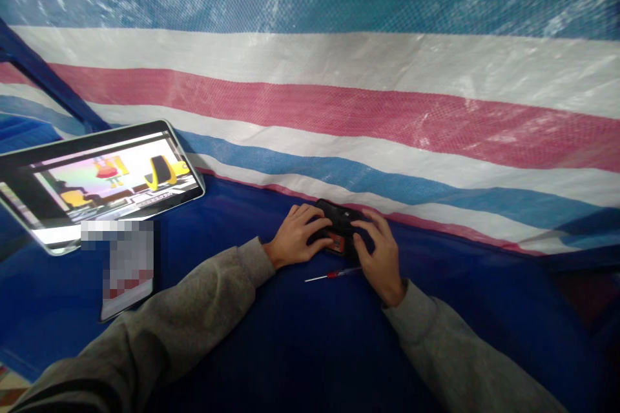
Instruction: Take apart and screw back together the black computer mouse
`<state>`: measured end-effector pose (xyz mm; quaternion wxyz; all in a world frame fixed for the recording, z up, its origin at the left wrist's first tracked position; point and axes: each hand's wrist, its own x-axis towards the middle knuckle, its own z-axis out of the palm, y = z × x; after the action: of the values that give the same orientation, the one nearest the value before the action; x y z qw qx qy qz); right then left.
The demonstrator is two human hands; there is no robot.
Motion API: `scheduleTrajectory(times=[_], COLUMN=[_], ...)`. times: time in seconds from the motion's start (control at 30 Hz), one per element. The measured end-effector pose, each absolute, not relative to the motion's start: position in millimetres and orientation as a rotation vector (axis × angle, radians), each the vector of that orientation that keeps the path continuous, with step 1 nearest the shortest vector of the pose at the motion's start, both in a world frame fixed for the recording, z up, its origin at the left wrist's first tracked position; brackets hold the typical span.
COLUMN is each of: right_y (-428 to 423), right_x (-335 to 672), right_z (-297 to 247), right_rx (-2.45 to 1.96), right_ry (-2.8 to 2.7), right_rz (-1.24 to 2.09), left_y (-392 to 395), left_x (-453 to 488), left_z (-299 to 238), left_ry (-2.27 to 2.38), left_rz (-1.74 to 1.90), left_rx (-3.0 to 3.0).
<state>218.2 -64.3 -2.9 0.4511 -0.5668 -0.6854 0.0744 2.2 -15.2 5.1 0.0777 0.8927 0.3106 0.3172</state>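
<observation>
A small black device (343, 214) lies on the blue surface, close to the striped sheet. An orange-red patch shows on its near side; I cannot make out its exact kind. From the left, my left hand (298, 237) grips the device, fingers curled over its top and thumb at the near edge. My right hand (380, 253) holds the opposite end with bent fingers and thumb, which hide part of it. Just in front of the device lies a thin screwdriver (333, 275) with a red and clear handle, its metal shaft pointing left. Neither hand's fingers are around the screwdriver.
A tablet (196, 175) playing a cartoon leans at the left. Before it stands a phone (130, 302) with a blurred-out screen. Behind the blue surface (290, 348) hangs a striped plastic sheet (339, 110). A blue frame bar (62, 87) slants at the far left.
</observation>
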Motion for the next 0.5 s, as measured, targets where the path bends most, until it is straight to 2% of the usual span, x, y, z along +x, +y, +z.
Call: scheduleTrajectory(times=[0.1,0.2,0.37,0.5], right_y=[-63.5,-63.0,-61.1,-59.8], right_x=[218.9,218.5,218.4,218.5], right_z=[-5.4,-5.2,-7.0,-9.3], right_rx=[-1.412,-1.429,-1.448,-1.423], right_ry=[-1.702,-1.701,-1.706,-1.697], right_rz=[0.216,0.232,0.219,0.195], left_y=[-14.2,-11.5,-6.6,-3.2], left_x=[2.3,3.2,5.3,4.8], left_z=[6.5,6.2,-0.3,-8.1], left_ry=[1.176,1.341,1.240,1.118], left_rz=[1.075,1.053,0.927,0.973], left_rx=[2.527,2.415,2.399,2.362])
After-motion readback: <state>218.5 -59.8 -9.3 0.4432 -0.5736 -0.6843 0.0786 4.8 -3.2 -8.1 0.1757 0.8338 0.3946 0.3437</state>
